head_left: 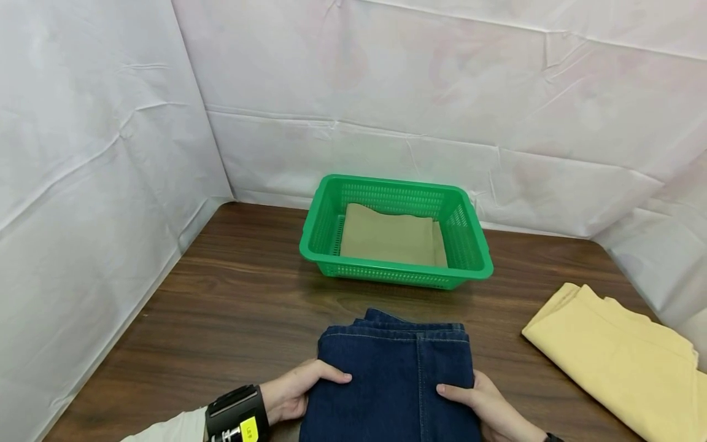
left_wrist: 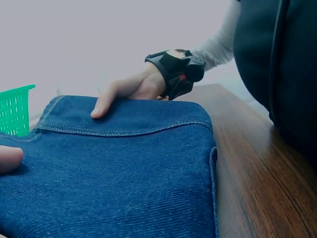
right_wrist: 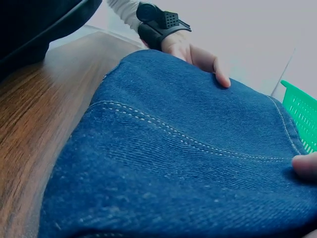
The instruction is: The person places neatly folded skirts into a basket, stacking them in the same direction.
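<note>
A folded dark blue denim garment (head_left: 386,387) with pale stitched seams is held between both hands at the table's front. My left hand (head_left: 298,388) grips its left edge, thumb on top, other fingers mostly hidden beneath. On the opposite edge, my right hand (head_left: 488,402) holds it the same way. The left wrist view shows the right hand (left_wrist: 131,89) across the denim (left_wrist: 124,168), with the left thumb (left_wrist: 10,158) at the frame's edge. In the right wrist view, the left hand (right_wrist: 193,54) is at the far side of the denim (right_wrist: 173,124).
Beyond the denim stands a green plastic basket (head_left: 394,270) with a folded khaki cloth (head_left: 386,236) inside. A folded yellow cloth (head_left: 618,356) lies at the right of the brown wooden table (head_left: 221,313). White sheeting (head_left: 442,110) hangs around the back and sides.
</note>
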Motion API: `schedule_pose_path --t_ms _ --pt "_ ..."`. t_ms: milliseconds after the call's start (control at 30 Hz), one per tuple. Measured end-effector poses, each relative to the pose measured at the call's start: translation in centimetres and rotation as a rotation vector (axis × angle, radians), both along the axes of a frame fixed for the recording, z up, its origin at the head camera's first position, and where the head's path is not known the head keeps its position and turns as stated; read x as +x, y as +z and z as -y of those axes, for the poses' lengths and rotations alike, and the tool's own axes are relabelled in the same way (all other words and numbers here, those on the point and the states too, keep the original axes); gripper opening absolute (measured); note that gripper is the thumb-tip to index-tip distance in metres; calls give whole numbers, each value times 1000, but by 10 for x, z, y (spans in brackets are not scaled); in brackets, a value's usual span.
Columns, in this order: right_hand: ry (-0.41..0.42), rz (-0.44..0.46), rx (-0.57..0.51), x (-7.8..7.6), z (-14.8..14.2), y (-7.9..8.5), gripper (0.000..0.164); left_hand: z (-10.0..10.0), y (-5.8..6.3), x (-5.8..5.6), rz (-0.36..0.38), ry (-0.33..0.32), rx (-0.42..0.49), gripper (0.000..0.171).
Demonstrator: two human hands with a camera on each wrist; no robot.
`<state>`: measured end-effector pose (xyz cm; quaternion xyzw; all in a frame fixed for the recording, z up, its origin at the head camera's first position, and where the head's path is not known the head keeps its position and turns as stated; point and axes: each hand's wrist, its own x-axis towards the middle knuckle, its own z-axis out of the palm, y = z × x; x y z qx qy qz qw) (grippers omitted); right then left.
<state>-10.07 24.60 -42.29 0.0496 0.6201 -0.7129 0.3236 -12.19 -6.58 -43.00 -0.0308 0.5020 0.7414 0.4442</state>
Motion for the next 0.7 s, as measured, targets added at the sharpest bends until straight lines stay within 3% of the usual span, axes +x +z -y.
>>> schedule_pose_path --t_ms 300,500,700 --pt "95 149 -215 6 -4 -9 33 3 -3 -1 58 -87 100 22" --pt "137 159 -278 8 -4 -10 43 5 -1 -3 91 -124 152 25" --pt "155 146 -302 8 -3 -12 32 5 -3 -1 70 -147 133 31"
